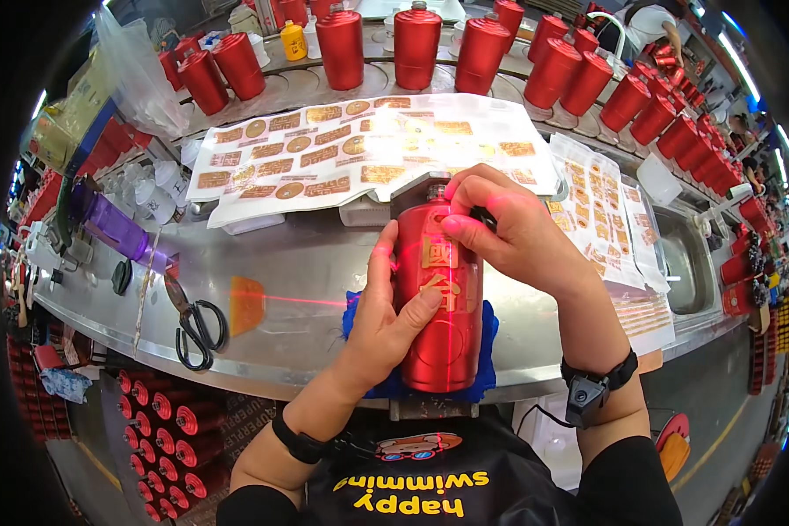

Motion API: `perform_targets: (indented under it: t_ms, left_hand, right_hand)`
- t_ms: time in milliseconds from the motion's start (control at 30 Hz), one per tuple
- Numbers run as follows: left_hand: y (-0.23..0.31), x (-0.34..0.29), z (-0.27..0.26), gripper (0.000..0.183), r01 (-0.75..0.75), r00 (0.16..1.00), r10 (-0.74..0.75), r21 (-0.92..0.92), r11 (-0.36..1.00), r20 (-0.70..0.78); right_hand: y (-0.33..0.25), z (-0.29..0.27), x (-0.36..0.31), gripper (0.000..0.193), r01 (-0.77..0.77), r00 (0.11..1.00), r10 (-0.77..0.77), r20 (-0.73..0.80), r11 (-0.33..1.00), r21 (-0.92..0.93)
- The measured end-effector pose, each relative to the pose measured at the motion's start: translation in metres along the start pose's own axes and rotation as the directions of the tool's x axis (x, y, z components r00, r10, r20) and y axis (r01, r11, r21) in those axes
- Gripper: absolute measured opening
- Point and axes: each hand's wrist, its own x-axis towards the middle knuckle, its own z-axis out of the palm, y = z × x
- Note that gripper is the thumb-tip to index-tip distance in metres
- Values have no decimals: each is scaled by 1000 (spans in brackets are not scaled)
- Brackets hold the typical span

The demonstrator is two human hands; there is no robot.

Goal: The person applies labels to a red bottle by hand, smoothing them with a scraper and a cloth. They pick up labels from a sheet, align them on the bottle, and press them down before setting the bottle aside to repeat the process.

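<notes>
A glossy red bottle [438, 355] lies tilted in front of me, its neck pointing away and its base toward me. Gold character decals [439, 254] run down its face, and a red laser line crosses it lengthwise. My left hand [384, 320] is wrapped round the bottle's left side, thumb over the front. Up at the neck and shoulder, my right hand [500, 219] has thumb and forefinger bent close together; whatever lies between them is hidden. Under the bottle is a blue cloth [488, 342].
Printed gold decal sheets [276, 158] cover the bench beyond, with more sheets [592, 197] at right beside a sink [685, 263]. Black-handled scissors [200, 329] and an amber scraper-like piece [247, 304] lie left. Red bottles [416, 48] line the back; several more stand below left.
</notes>
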Motion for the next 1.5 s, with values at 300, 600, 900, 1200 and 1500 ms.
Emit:
perform_targets:
  t_ms: [300, 600, 900, 1200, 1500]
  left_hand:
    - [-3, 0, -2, 83, -9, 1000, 9, 59, 998, 7]
    - [1, 0, 1, 80, -6, 1000, 7, -48, 999, 10]
    - [-1, 0, 0, 78, -27, 1000, 27, 13, 1000, 6]
    - [1, 2, 0, 73, -16, 1000, 17, -61, 998, 14]
    - [-2, 4, 2, 69, -2, 999, 1, -13, 1000, -50]
  right_hand:
    - [0, 0, 0, 17, 10, 1000, -10, -2, 1000, 0]
    - [1, 1, -1, 17, 10, 1000, -10, -8, 1000, -8]
    - [0, 3, -1, 18, 9, 1000, -9, -25, 1000, 2]
    - [8, 7, -11, 16, -19, 979, 38, -200, 995, 95]
    - [-24, 38, -88, 46, -10, 976, 29, -214, 996, 86]
